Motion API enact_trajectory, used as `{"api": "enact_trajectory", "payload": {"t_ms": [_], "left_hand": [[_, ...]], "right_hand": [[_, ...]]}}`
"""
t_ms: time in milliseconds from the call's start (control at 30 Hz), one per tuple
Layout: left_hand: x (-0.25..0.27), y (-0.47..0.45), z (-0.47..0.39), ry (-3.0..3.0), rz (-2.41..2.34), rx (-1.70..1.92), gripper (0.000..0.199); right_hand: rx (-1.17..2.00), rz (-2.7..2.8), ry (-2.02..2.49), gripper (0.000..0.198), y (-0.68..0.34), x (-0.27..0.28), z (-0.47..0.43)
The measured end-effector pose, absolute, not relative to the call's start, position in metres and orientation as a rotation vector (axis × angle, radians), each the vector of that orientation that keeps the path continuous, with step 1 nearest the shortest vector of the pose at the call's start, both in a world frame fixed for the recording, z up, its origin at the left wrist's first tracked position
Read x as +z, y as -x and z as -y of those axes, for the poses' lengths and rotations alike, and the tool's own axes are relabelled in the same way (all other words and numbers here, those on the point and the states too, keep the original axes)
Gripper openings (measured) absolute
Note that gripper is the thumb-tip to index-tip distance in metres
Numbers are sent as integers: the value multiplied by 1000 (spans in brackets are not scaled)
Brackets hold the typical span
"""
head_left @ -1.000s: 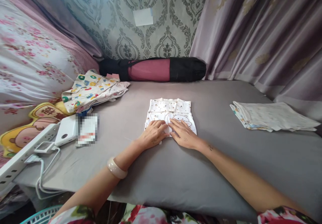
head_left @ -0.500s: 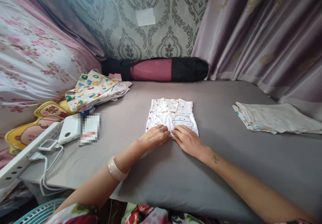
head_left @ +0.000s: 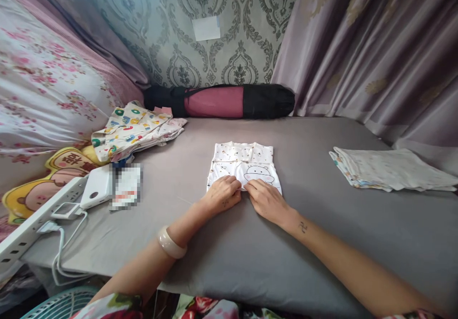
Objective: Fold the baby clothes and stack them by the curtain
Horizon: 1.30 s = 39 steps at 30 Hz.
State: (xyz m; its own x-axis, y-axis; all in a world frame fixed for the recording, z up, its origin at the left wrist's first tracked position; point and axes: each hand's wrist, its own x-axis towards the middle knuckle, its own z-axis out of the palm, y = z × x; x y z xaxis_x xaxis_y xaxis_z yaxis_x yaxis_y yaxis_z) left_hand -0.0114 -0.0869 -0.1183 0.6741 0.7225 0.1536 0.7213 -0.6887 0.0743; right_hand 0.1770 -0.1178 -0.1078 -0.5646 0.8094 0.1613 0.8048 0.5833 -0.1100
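Note:
A small white baby shirt (head_left: 243, 154) lies folded on the grey sheet in front of me, with tiny prints and a cartoon animal face on its front. Its top part is folded over in a band. My left hand (head_left: 224, 192) has its fingers curled on the near edge, left of the middle. Close beside it, my right hand (head_left: 266, 197) pinches the same edge just below the cartoon face. The two sets of fingertips almost meet. Fabric under the fingers is partly hidden.
Patterned baby clothes (head_left: 139, 130) are heaped at the left, and a folded cloth stack (head_left: 393, 168) lies at the right. A black and pink rolled bag (head_left: 214, 101) lines the wall. Near left are a power strip (head_left: 43, 226), a white charger box (head_left: 96, 185) and cables.
Both hands stay at the shirt's near edge, and the right fingers have curled in more tightly on it. The view has shifted slightly.

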Motion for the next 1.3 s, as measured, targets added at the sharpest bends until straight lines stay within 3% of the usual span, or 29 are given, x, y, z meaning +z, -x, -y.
{"api": "enact_trajectory", "payload": {"t_ms": [300, 467, 833, 1100, 1300], "left_hand": [[-121, 22, 86, -2970, -1159, 362, 30], [-125, 29, 83, -2841, -1042, 511, 33], [-114, 38, 78, -2719, -867, 428, 34], [-97, 39, 82, -2625, -853, 301, 32], [-83, 34, 53, -2581, -870, 277, 31]], "right_hand": [[79, 2471, 1354, 31, -183, -115, 114], [29, 2463, 1297, 49, -205, -124, 118], [211, 2627, 1255, 76, -254, -117, 113], [343, 2653, 1259, 71, -255, -99, 123], [483, 2528, 1426, 52, -258, -89, 101]]}}
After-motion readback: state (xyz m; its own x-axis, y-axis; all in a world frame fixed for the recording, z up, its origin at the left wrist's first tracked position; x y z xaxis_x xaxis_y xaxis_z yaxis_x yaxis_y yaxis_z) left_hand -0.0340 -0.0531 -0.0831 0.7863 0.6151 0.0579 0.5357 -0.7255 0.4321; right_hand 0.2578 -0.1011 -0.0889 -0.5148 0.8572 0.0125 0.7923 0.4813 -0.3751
